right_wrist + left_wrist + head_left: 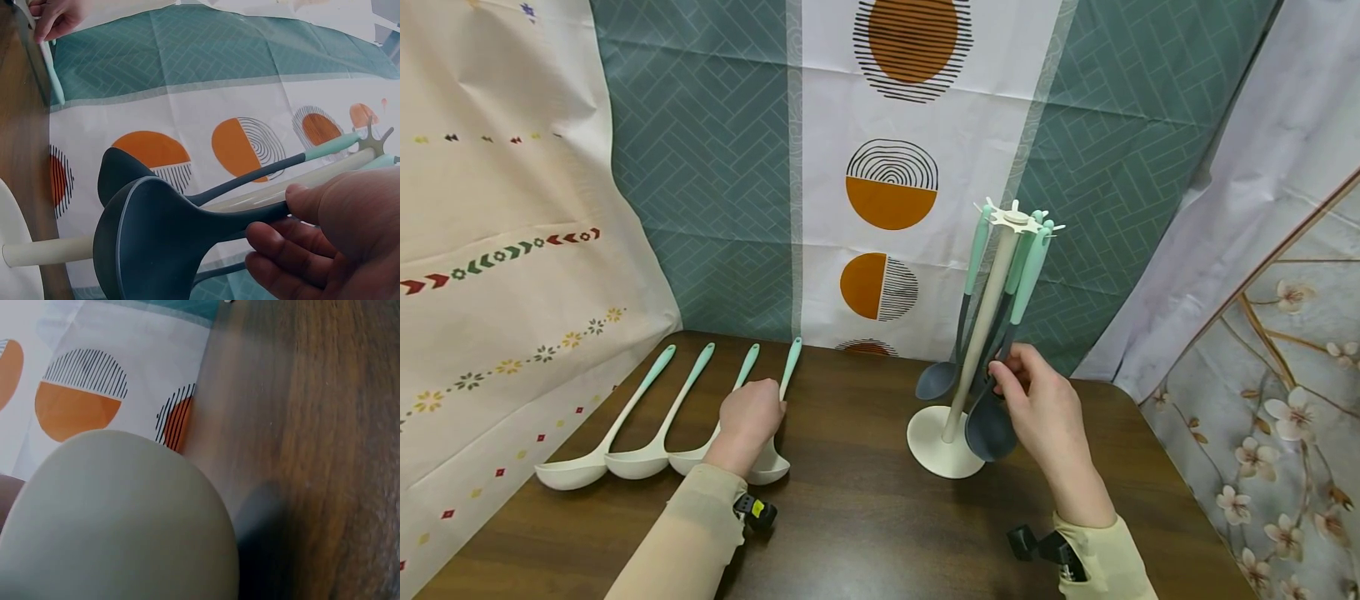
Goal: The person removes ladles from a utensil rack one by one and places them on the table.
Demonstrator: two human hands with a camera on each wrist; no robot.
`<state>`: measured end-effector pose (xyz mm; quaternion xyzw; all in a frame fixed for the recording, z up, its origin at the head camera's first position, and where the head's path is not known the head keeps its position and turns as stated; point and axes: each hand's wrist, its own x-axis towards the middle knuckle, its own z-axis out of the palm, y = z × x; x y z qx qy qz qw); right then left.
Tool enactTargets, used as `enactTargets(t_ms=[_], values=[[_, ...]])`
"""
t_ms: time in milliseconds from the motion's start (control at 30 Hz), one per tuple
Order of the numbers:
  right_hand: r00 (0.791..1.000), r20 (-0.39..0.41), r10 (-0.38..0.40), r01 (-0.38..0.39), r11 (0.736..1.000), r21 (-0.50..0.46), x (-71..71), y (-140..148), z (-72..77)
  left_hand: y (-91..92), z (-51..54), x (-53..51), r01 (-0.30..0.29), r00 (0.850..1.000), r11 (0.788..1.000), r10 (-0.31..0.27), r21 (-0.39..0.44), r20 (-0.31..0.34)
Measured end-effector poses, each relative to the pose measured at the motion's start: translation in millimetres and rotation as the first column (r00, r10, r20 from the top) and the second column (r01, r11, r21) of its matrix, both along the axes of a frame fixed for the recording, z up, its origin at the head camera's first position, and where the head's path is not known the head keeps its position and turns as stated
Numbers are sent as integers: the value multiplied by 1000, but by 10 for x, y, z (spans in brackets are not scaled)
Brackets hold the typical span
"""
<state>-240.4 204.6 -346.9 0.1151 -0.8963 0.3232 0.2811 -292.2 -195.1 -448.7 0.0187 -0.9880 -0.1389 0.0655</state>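
Observation:
My left hand (748,421) grips the shaft of a white ladle (771,467) with a mint handle, the rightmost in a row at the table's left. Its pale bowl (125,519) fills the lower part of the left wrist view. With thumb and fingers, my right hand (1045,400) pinches the lower shaft of a dark grey ladle (991,429). That ladle's mint handle reaches up to the hooks of a cream utensil stand (928,446). In the right wrist view, my right hand (325,231) holds it just behind its bowl (162,244).
More white ladles, such as the leftmost one (572,473), lie side by side on the brown table (865,500). Another dark ladle (936,381) hangs on the stand's left side. Patterned cloth (700,167) hangs along the table's back edge and both sides.

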Motion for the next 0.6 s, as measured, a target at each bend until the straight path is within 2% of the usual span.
enactTargets(t_ms=[600], values=[[1000, 0, 2, -2, 1000, -1, 0, 2, -5, -49, -14, 7, -16, 1000, 1000, 16, -4, 16]])
